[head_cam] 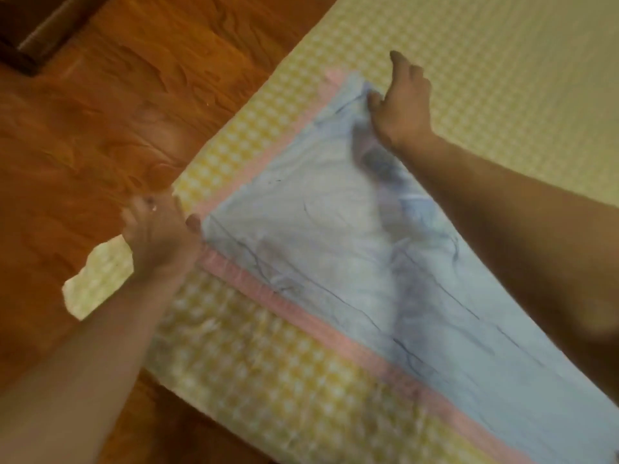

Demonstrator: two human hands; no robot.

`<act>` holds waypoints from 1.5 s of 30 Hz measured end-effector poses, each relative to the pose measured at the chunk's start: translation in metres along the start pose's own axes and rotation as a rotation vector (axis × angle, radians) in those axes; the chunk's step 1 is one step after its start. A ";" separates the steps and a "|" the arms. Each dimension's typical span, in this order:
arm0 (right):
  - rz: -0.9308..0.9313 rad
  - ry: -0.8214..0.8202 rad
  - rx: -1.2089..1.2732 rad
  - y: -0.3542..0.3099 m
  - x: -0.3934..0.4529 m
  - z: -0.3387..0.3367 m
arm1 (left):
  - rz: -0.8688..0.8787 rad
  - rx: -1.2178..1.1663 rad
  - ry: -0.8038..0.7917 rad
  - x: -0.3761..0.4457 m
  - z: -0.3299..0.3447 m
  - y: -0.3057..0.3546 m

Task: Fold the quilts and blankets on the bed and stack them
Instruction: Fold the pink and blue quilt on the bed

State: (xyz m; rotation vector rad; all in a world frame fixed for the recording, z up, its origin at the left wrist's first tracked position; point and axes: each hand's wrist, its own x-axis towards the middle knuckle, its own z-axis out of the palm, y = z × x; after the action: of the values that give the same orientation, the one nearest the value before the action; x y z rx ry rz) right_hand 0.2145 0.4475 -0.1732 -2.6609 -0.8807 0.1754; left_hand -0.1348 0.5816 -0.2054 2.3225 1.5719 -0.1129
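A pale blue quilt [318,236] with a pink border [301,316] lies spread over the corner of the bed, which is covered in a yellow checked sheet [502,78]. My left hand [157,236] pinches the quilt's near-left corner at the bed's edge, thumb on the blue cloth. My right hand [402,105] grips the far corner of the blue cloth and lifts it a little, bunching a fold beneath the wrist. The picture is blurred by motion.
An orange-brown wooden floor [117,112] lies left of and below the bed. A flap of the yellow checked sheet [100,279] hangs off the bed corner under my left forearm. Dark furniture [30,25] stands at the top left.
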 end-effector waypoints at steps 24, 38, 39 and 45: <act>1.993 0.740 1.438 0.286 -0.553 -0.078 | -0.891 -1.115 -0.552 -0.275 0.123 0.161; 0.853 0.194 0.281 0.315 -0.428 -0.116 | -0.826 -0.694 -0.327 -0.297 0.131 0.134; 0.722 0.176 0.268 0.329 -0.384 -0.112 | -0.832 -0.745 -0.358 -0.302 0.129 0.143; 0.387 -0.344 0.039 0.362 -0.200 -0.062 | -0.712 -0.805 -0.420 -0.314 0.146 0.146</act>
State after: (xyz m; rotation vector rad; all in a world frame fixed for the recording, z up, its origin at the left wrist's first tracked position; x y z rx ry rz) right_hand 0.2699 0.0378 -0.2386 -2.7813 -0.4311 0.7505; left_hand -0.1060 0.2079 -0.2311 1.0112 1.7055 -0.0972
